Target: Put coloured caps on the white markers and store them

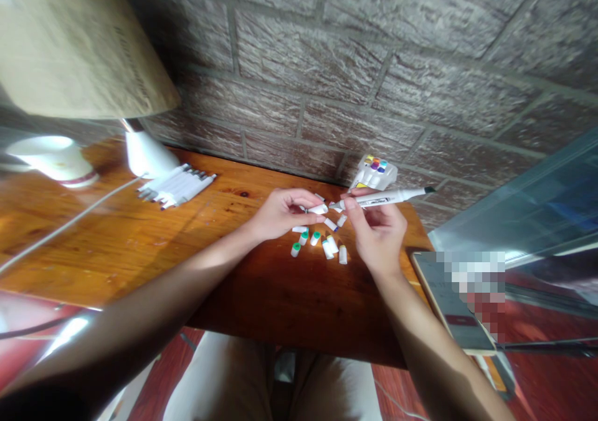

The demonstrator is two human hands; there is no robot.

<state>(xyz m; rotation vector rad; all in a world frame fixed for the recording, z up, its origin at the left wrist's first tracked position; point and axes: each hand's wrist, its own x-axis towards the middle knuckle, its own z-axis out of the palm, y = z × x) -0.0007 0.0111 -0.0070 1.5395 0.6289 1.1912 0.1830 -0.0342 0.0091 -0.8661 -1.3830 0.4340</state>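
Observation:
Over the table, my right hand (380, 228) is closed round a white marker (380, 198), which lies nearly level with a dark tip pointing right. My left hand (287, 214) pinches a white marker cap (318, 209), close to the marker's left end; whether the two touch I cannot tell. Below the hands several loose white caps (315, 238) with green, yellow or blue ends lie on the wood. Behind my right hand stands a clear holder (374, 170) with several colour-ended markers, its lower part hidden.
A wooden table (243, 271) meets a brick wall (299, 66). To the left are a pile of white markers (180, 184), a lamp (147, 153), its cable (75, 218) and a white cup (56, 159). A framed panel (448, 302) stands beyond the table's right edge.

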